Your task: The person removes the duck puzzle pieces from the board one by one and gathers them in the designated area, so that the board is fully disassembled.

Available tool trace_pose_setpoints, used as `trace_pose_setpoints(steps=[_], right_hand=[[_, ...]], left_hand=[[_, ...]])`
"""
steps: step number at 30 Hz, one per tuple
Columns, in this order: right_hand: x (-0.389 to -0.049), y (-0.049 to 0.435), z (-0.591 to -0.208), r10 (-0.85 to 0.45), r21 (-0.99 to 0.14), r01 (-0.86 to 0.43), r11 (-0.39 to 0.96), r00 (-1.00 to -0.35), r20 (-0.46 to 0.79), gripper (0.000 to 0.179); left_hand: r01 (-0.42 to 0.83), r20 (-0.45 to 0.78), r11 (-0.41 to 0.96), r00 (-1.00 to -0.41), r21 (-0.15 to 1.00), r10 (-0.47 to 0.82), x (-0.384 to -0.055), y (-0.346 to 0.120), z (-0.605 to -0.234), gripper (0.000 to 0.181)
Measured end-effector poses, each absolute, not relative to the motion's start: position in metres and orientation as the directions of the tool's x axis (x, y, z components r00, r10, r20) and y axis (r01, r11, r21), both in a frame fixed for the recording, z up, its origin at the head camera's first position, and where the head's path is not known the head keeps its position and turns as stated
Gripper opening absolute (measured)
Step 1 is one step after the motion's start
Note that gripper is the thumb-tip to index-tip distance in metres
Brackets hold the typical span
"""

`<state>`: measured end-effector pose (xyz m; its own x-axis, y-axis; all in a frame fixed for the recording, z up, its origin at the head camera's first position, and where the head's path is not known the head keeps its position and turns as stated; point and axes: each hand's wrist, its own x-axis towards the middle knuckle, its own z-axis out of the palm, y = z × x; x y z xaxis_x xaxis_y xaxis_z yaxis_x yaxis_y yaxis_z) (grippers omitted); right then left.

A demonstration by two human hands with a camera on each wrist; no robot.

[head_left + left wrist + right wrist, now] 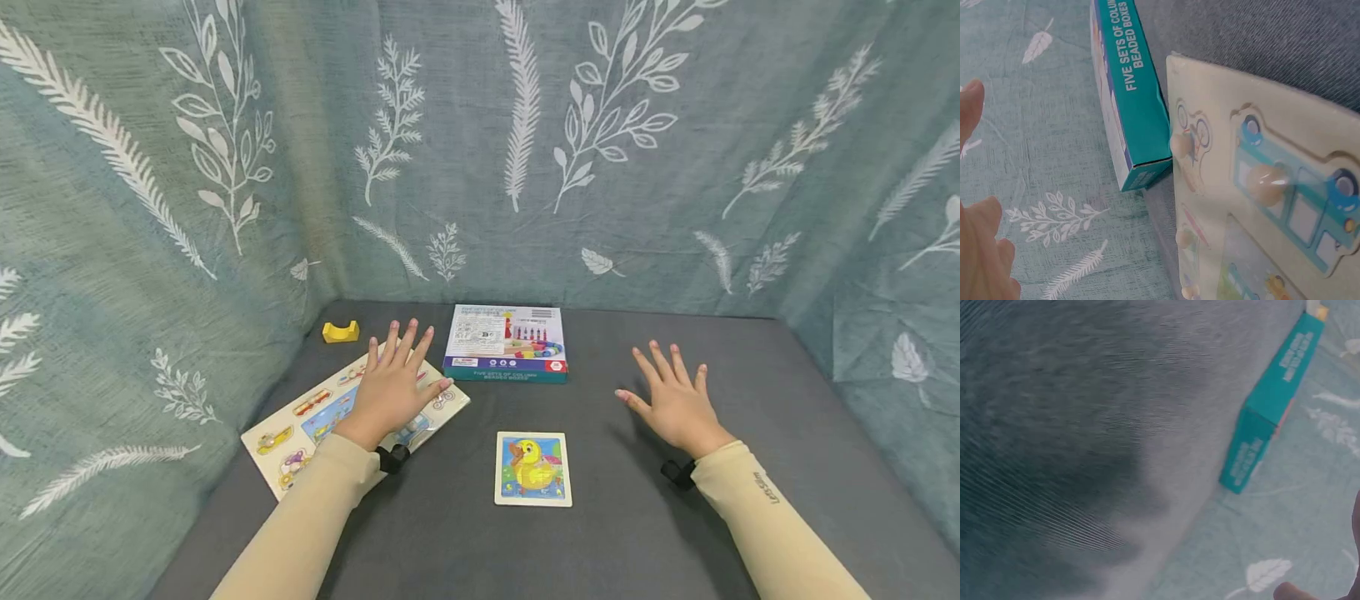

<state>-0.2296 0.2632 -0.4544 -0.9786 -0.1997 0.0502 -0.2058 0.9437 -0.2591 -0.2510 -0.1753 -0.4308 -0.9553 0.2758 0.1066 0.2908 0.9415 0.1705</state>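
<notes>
Here, the left hand [386, 397] hangs fingers apart over the knobbed board [322, 418] left of centre, the right hand [677, 410] likewise right of centre, the duck puzzle [533, 469] at lower centre, and a low sweep snagging a knob [1267, 184] might shove the board into the central box [505, 343].

head view evenly bright; wrist views softer
</notes>
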Motion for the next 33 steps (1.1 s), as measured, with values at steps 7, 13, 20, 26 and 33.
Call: trace_pose_setpoints(steps=[7,13,20,26,33], right_hand=[[-0.224,0.261,-0.459,-0.203,-0.290,-0.214,0.933,-0.977,0.067,0.082],[-0.218,0.231,-0.452,-0.242,-0.323,-0.326,0.888,-0.931,0.275,0.063],[-0.204,0.166,-0.460,-0.412,-0.548,-0.464,0.696,-0.883,0.224,0.010],[-0.206,0.131,-0.480,-0.571,-0.541,-0.518,0.662,-0.817,0.084,0.015],[-0.208,0.127,-0.490,-0.641,-0.432,-0.599,0.674,-0.765,0.060,0.020]], left_hand=[[0.312,0.147,0.928,-0.947,0.204,0.286,-0.246,-0.172,-0.431,0.095],[0.372,0.291,0.880,-0.912,0.295,0.288,-0.221,-0.151,-0.424,0.072],[0.441,0.154,0.721,-0.889,0.534,0.430,-0.185,-0.112,-0.453,0.011],[0.560,0.067,0.563,-0.743,0.608,0.666,-0.180,-0.102,-0.485,0.017],[0.700,0.079,0.485,-0.607,0.524,0.791,-0.182,-0.098,-0.504,0.038]])
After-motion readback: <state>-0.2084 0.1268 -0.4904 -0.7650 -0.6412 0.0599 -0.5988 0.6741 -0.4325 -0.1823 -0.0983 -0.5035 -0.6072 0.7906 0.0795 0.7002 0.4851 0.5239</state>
